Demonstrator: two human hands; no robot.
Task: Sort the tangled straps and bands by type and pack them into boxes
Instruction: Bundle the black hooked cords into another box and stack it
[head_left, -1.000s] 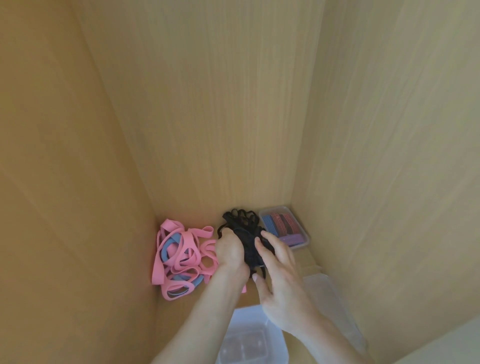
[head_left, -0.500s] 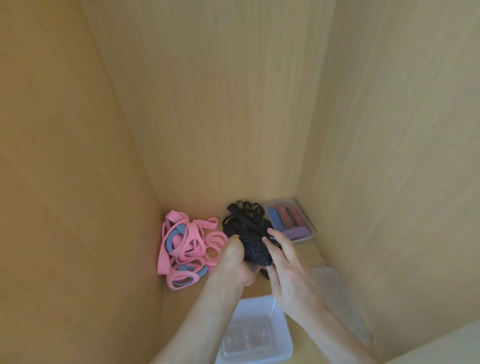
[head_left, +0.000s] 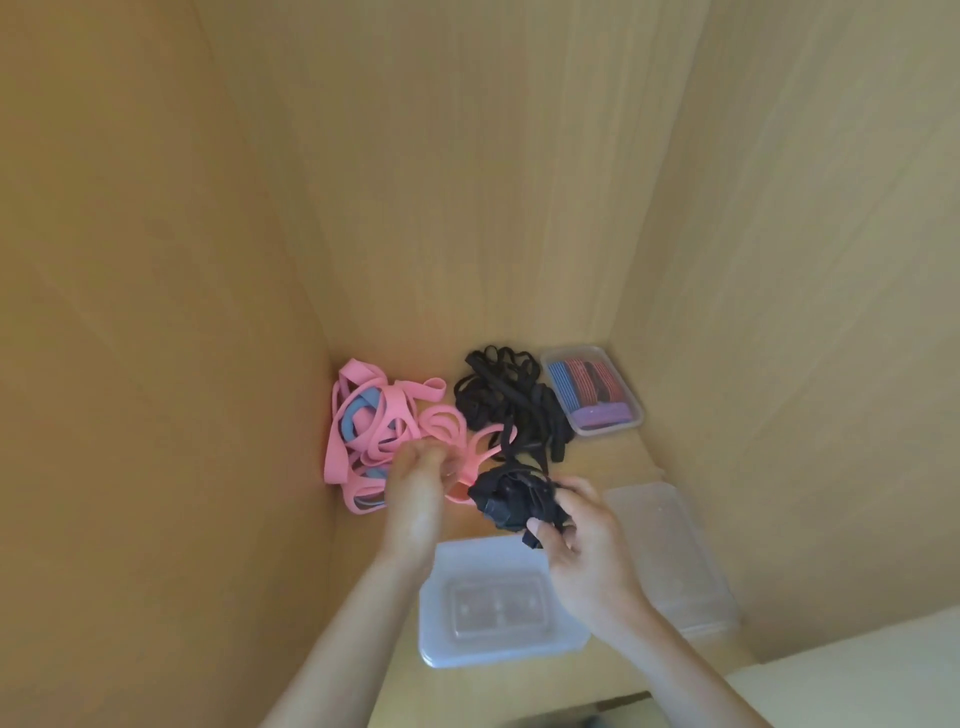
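"Why hold that black bunch?"

"My right hand (head_left: 587, 551) grips the black strap bundle (head_left: 511, 501) right by the empty clear box (head_left: 428, 613). I think it goes in there. My left hand (head_left: 415, 493) curls at the pink bands (head_left: 363, 415); I cannot tell if it grips one."

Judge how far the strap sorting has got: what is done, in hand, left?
Done: one clear box at the back holds blue, red and purple bands in rows. In hand: the right hand grips a black strap bundle near an empty box; the left hand is at the pink and blue tangle, grip blurred. Left: that tangle and the black strap pile lie loose.
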